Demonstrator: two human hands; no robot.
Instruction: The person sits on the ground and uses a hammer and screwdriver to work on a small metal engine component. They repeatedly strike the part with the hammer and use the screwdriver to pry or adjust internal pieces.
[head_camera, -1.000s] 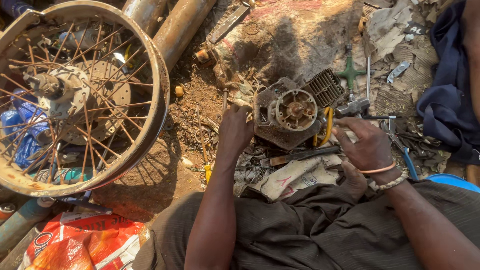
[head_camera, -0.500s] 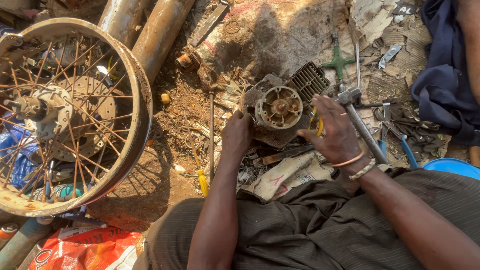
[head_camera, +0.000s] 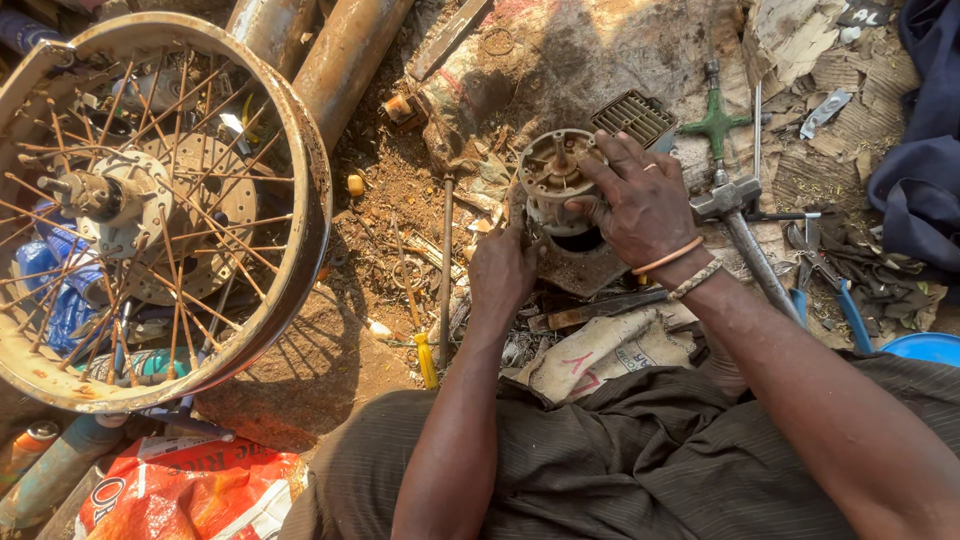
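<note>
The right hand (head_camera: 640, 205) now clamps its spread fingers (head_camera: 598, 165) over the round, grimy metal engine part with a finned grey casing (head_camera: 556, 175), lifted since a second ago above the littered dirt ground (head_camera: 390, 190). The left hand (head_camera: 503, 268) closes on its lower edge. A rusty spoked wheel rim (head_camera: 300, 215) lies left, and a steel hammer (head_camera: 745, 225) lies right.

Grimy round engine part (head_camera: 556, 180), upright on dirt, finned block behind

The right hand (head_camera: 640, 205) has left the hammer (head_camera: 745, 235) and now grips the engine part (head_camera: 553, 180).
</note>
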